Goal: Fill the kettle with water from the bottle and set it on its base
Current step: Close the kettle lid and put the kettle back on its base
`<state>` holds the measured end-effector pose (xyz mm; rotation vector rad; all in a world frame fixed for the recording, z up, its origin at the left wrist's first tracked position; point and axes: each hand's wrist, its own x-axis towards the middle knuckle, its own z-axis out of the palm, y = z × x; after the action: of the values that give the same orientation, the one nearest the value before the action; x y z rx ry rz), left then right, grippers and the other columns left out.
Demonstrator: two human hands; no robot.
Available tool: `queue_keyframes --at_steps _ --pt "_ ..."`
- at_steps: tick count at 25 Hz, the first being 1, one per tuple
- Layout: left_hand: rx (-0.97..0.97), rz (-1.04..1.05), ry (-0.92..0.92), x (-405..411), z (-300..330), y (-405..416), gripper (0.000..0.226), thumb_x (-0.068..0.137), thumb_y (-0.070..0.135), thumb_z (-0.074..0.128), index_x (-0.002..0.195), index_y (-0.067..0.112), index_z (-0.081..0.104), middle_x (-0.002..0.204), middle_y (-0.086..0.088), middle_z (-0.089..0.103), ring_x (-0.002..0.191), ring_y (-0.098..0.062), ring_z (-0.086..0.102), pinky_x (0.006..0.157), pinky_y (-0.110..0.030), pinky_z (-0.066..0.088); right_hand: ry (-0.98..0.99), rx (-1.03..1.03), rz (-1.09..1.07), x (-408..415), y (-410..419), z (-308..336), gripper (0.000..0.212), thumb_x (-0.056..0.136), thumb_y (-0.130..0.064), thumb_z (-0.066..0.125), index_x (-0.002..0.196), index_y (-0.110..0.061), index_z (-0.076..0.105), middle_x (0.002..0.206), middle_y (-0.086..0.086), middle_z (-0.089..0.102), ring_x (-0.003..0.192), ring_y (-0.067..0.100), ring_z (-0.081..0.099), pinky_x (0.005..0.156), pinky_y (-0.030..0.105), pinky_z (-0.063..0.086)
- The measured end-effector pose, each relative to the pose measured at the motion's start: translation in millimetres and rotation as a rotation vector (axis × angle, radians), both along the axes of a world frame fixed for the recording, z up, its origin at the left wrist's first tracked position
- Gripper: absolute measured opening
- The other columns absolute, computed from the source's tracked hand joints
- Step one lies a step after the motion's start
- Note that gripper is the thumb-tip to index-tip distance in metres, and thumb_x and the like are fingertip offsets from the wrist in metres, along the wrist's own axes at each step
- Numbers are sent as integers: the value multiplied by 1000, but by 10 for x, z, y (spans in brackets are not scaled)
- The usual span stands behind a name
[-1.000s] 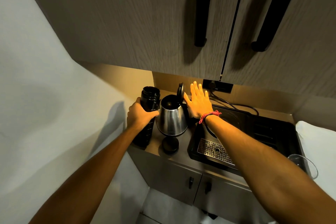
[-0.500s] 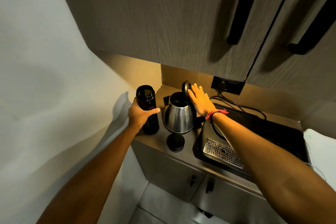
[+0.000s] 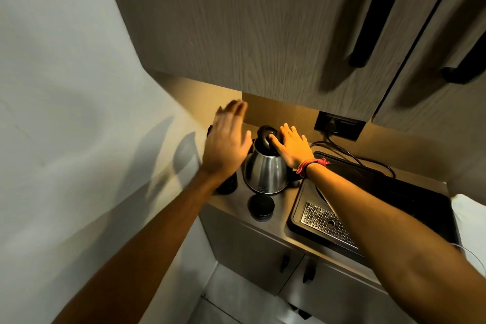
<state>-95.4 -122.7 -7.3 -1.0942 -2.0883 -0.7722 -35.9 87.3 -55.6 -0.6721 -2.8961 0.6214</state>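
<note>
Her right hand lies flat on the steel kettle's black lid, pressing rather than gripping, likely to shut it. The left hand hangs open and empty above the dark bottle, which stands on the counter beside the kettle, with the bottle cap lying in front.

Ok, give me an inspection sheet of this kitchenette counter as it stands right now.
Surface: steel counter, narrow, under wall cupboards.
Job's things: steel kettle upright, lid tipped part-way over the opening; black bottle upright beside it, mostly hidden; bottle cap in front.
Clutter: black drip tray with metal grate.
Hands: left hand open, blurred, holding nothing; right hand on lid.
Cables: black cord from wall socket.
Surroundings: cupboard doors above and below.
</note>
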Motion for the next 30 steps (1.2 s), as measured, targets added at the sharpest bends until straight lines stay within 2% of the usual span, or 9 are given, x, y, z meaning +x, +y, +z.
queue_keyframes --at_steps 2,4,7,13,20,22,25,27,30 --pt "-279 -75 -48 178 -93 258 68 94 15 54 155 2 28 161 -16 32 149 -29 31 120 -44 32 -34 47 -1 10 -16 -15 79 93 -66 22 151 -12 29 163 9 20 151 29 14 120 55 12" --pt "-501 -45 -269 251 -219 468 77 94 11 55 159 4 13 167 -14 14 154 -28 14 124 -40 22 -46 94 6 34 -26 -42 80 94 -66 21 152 -13 26 164 8 18 152 29 9 120 55 10" --pt "-705 8 -532 168 -349 625 86 96 15 56 159 5 -2 168 -13 -5 155 -27 -4 126 -41 11 -25 102 9 81 -36 -79 74 97 -62 17 154 -16 20 165 5 12 153 28 2 122 54 5" --pt "-785 36 -535 91 -532 671 103 89 22 66 158 8 -9 168 -11 -10 155 -26 -5 124 -45 1 22 199 34 161 -79 -197 56 101 -50 12 154 -31 13 166 -4 0 153 27 -7 120 56 -4" --pt "-778 33 -578 145 -497 661 103 90 21 67 159 7 -8 167 -13 -12 155 -28 -3 125 -44 8 15 268 59 168 -133 -155 59 101 -50 13 154 -24 18 166 0 -2 153 27 -5 122 55 1" --pt "-574 2 -513 283 -578 517 93 90 16 65 159 5 4 168 -17 1 153 -31 11 121 -44 22 78 312 97 283 -228 -234 61 101 -49 16 154 -17 19 166 3 4 153 26 1 123 52 7" --pt "-347 -34 -340 619 -1005 170 66 84 17 62 145 2 42 146 -18 48 133 -34 50 104 -43 49 151 433 150 542 -348 -441 62 103 -43 23 155 -12 13 165 8 6 153 25 3 123 49 11" --pt "-410 14 -374 791 -1302 17 56 85 37 61 132 8 51 127 -10 55 117 -29 56 91 -38 50 172 522 249 726 -433 -610 63 101 -35 28 155 -10 8 165 11 2 153 26 0 123 49 10" --pt "-629 110 -542 866 -1524 0 79 84 64 60 140 10 44 136 -9 51 127 -27 48 100 -43 43 157 533 419 913 -559 -797 69 93 -31 27 155 -8 10 164 14 10 153 28 9 123 50 11"
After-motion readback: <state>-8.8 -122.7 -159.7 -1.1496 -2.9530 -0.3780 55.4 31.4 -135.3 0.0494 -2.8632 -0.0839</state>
